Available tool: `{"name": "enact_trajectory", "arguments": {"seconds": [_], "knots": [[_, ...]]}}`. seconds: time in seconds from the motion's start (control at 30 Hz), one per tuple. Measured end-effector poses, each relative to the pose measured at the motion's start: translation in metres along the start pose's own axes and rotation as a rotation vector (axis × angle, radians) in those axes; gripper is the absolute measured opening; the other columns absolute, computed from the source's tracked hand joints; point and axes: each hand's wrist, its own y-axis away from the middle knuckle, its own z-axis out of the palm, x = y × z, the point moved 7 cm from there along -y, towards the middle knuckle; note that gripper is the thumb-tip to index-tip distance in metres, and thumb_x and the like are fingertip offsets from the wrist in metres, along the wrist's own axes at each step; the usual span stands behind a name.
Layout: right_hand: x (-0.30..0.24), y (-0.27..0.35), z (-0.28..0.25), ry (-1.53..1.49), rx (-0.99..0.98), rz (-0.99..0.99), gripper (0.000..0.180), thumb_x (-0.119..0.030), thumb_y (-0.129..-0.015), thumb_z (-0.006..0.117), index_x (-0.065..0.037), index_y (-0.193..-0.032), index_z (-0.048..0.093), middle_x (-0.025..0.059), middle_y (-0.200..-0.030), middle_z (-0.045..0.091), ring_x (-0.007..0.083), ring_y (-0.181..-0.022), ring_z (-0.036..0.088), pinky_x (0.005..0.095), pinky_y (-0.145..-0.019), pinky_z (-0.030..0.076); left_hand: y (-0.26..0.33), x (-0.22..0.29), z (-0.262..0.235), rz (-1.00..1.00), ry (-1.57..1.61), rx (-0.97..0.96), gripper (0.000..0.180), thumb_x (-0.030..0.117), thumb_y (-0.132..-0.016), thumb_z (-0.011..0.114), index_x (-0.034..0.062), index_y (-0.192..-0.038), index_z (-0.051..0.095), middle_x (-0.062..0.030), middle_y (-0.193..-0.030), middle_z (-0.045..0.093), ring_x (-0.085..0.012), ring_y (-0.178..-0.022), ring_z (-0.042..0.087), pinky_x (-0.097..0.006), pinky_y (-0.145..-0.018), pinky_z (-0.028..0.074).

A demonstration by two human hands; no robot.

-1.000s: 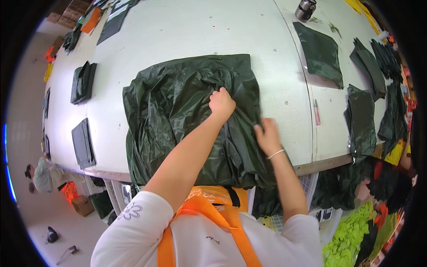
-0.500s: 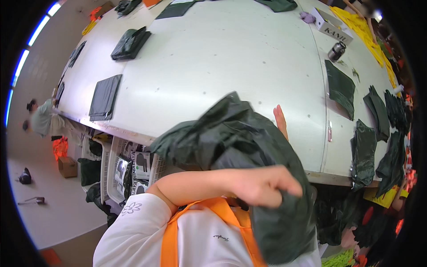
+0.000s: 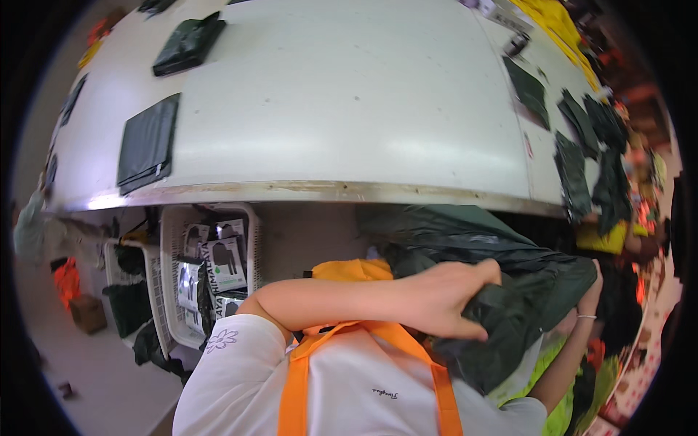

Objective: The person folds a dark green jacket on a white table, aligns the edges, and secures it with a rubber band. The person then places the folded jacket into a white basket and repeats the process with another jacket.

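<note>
A dark green garment of shiny, coated-looking cloth (image 3: pixel 520 269) is bunched in front of me at the right, below the table's front edge. My left hand (image 3: pixel 458 298) reaches across my body, its thumb and fingers closed on a fold of the cloth. At the garment's right end my right hand (image 3: pixel 590 291) grips its edge; the cloth hides part of those fingers. Folds cover the garment's shape, so I cannot tell which kind it is.
The white table (image 3: pixel 320 145) spans the front. A folded dark green piece (image 3: pixel 149 142) and a dark green bundle (image 3: pixel 189 47) lie on its left. More dark green pieces (image 3: pixel 574 174) lie at right. A white basket (image 3: pixel 254 240) of packaged goods stands below the left edge.
The garment has come down off the table edge and to the right. My right hand, earlier raised with fingers stretched beyond the cloth, now holds its right end. The view has turned.
</note>
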Motion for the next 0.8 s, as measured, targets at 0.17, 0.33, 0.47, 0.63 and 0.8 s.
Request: {"name": "enact_trajectory", "arguments": {"seconds": [0.17,0.33,0.47,0.63,0.8], "knots": [[-0.126,0.04,-0.06,0.632,0.102,-0.177,0.033,-0.012,-0.088,0.05,-0.001,-0.119,0.049,0.0163,-0.089,0.064,0.0313,-0.081,0.063,0.0357,-0.072,0.047,0.026,0.012,-0.021,0.078,-0.597,0.301,0.061,0.036,-0.059,0.083,0.004,-0.095,0.045,-0.0147,-0.078,0.053,-0.0339,-0.073,0.055,-0.039,-0.064,0.045],[-0.191,-0.046,-0.069,0.425,0.03,-0.489,0.034,-0.008,-0.09,0.043,0.005,-0.121,0.047,0.0203,-0.117,0.057,0.0292,-0.109,0.054,0.0344,-0.095,0.04,0.04,0.077,-0.091,0.083,-0.991,0.675,0.068,0.049,-0.052,0.083,0.0052,-0.087,0.045,-0.0105,-0.063,0.054,-0.0313,-0.057,0.057,-0.037,-0.053,0.046],[-0.294,-0.104,-0.1,0.003,-0.249,-0.575,0.028,-0.017,-0.095,0.043,-0.001,-0.114,0.054,0.0063,-0.113,0.058,0.0154,-0.104,0.053,0.028,-0.091,0.041,0.046,0.147,-0.154,0.201,-1.137,1.106,0.043,0.035,-0.065,0.077,0.0088,-0.085,0.05,-0.0084,-0.064,0.054,-0.0267,-0.054,0.053,-0.033,-0.054,0.043],[-0.451,-0.18,-0.032,-0.915,-0.669,-0.419,0.031,-0.028,-0.091,0.049,-0.005,-0.109,0.056,0.0072,-0.109,0.059,0.0165,-0.103,0.054,0.0279,-0.089,0.043,0.035,0.206,-0.248,0.521,-2.015,1.036,0.027,0.023,-0.083,0.058,0.0051,-0.102,0.06,-0.0133,-0.103,0.063,-0.0313,-0.098,0.057,-0.04,-0.087,0.043],[-0.521,-0.339,0.019,-1.251,-0.277,-0.52,0.033,-0.03,-0.086,0.053,-0.006,-0.107,0.057,0.0103,-0.102,0.064,0.0224,-0.097,0.059,0.0326,-0.08,0.047,-0.083,0.259,-0.355,-0.191,-1.921,1.317,0.032,0.033,-0.077,0.06,0.0104,-0.098,0.064,-0.0168,-0.091,0.066,-0.0354,-0.089,0.062,-0.041,-0.075,0.05]]}}
